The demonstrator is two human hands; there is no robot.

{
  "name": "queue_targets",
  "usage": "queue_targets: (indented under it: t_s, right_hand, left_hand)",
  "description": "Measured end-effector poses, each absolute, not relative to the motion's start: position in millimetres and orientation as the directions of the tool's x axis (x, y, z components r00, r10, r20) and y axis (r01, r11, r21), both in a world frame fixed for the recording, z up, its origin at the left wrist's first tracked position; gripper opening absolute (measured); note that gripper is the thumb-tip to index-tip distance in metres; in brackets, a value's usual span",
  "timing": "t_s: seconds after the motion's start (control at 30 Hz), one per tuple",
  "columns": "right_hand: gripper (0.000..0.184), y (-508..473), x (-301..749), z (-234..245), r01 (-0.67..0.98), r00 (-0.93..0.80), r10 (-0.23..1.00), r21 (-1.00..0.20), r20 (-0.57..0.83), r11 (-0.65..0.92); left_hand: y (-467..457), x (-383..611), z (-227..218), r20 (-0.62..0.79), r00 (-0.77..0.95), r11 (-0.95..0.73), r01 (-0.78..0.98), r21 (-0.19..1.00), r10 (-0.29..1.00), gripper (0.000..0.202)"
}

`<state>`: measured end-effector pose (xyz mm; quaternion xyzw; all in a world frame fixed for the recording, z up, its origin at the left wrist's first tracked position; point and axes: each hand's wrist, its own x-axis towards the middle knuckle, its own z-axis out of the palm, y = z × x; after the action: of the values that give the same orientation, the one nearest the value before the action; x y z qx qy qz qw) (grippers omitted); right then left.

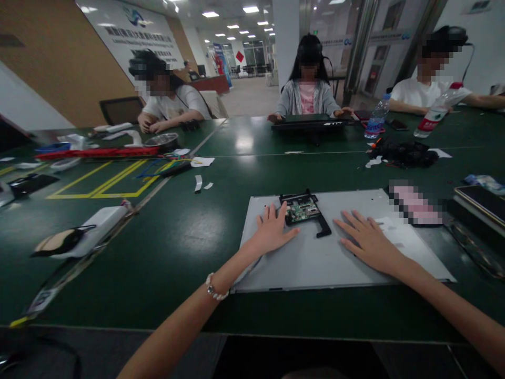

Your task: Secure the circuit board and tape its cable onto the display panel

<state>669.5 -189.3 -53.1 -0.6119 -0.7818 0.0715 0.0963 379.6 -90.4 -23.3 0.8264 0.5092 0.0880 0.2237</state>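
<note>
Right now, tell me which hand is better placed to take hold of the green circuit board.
Left. The left hand lies flat with fingertips touching the circuit board; the right hand rests farther off on the grey panel.

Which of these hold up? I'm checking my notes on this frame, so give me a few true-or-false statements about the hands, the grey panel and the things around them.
1. Both hands lie flat, palms down, on the grey panel. True.
2. The left hand holds a screwdriver. False: it holds nothing; its fingers rest beside the green circuit board.
3. The circuit board sits in a black bracket at the panel's far edge. True.
4. The right hand covers the circuit board. False: it lies apart from it, to the right.
5. A beaded bracelet is on the left wrist. True.
</note>
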Motion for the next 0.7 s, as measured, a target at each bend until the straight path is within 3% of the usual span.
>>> queue_targets:
  t_s: [0.17, 0.43, 0.57, 0.7]
  right_hand:
    - [0.06, -181, 664, -56, 0.95, -0.217, 0.974, -0.215, 0.067, 0.226]
    - [0.06, -175, 655, -51, 0.949, -0.218, 0.973, -0.214, 0.078, 0.23]
    - [0.06, -175, 650, -52, 0.949, -0.217, 0.972, -0.212, 0.089, 0.232]
    - [0.058, -173, 652, -46, 0.934, -0.225, 0.972, -0.271, 0.065, 0.234]
  left_hand:
    - [-75, 373, -33, -0.066, 0.48, -0.405, 0.799, 0.444, 0.874, 0.105]
    - [-42, 379, -10, -0.046, 0.533, -0.459, 0.767, 0.449, 0.845, 0.121]
    - [-22, 375, -10, -0.073, 0.616, -0.492, 0.691, 0.53, 0.785, 0.13]
    - [-11, 364, -16, -0.014, 0.675, -0.522, 0.584, 0.622, 0.738, 0.126]
